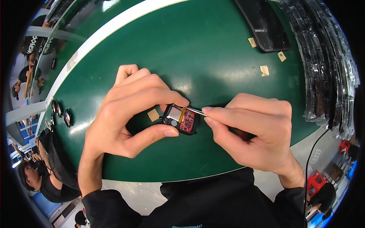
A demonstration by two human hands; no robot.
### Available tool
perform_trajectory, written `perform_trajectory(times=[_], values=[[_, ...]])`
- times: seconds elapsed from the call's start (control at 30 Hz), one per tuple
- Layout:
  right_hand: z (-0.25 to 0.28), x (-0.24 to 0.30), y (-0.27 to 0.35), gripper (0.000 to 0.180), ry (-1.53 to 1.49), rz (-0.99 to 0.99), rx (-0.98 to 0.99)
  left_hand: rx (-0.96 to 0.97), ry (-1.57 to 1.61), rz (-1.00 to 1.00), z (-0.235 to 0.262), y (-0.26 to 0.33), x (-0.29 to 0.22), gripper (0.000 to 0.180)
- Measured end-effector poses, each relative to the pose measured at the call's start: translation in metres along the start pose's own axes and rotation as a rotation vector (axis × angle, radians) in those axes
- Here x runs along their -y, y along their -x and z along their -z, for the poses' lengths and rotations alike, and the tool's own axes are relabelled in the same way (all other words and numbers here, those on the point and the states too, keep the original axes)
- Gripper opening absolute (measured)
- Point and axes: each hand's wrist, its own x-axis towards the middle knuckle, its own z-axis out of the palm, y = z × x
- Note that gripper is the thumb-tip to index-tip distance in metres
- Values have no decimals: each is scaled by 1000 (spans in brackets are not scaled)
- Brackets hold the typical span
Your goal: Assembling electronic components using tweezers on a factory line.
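My left hand (131, 108) grips a small black electronic device (181, 119) between thumb and fingers, just above the green table. Its casing is open. Inside it show a silver battery (175, 113) with yellow tape along one edge, a round grey part and a red circuit board (188, 121). Pinched between the thumb and forefinger of my right hand (253, 131) is a pair of metal tweezers (197, 111). Its tips reach the device's upper edge near the yellow tape; whether they hold anything is too small to tell. A tan square sticker (153, 115) lies beside my left hand.
At the far right lie a black tray (264, 28) and several small tan stickers (264, 71). Stacked clear plastic trays (327, 60) line the right edge, with a black cable (313, 152) hanging below. Several small black devices (67, 117) sit at the left, near a seated person (53, 174).
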Motion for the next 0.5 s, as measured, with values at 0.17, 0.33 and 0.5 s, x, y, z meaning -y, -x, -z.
perform_trajectory(times=[0.17,0.33,0.5], values=[[-1,0,1,26,-16,-10,-16,20,4,22,2,1,-1,54],[8,5,0,20,-32,-77,-37,-3,13,12,3,1,0,51],[11,8,5,21,-72,-132,-170,-40,-32,18,1,-5,-5,55]])
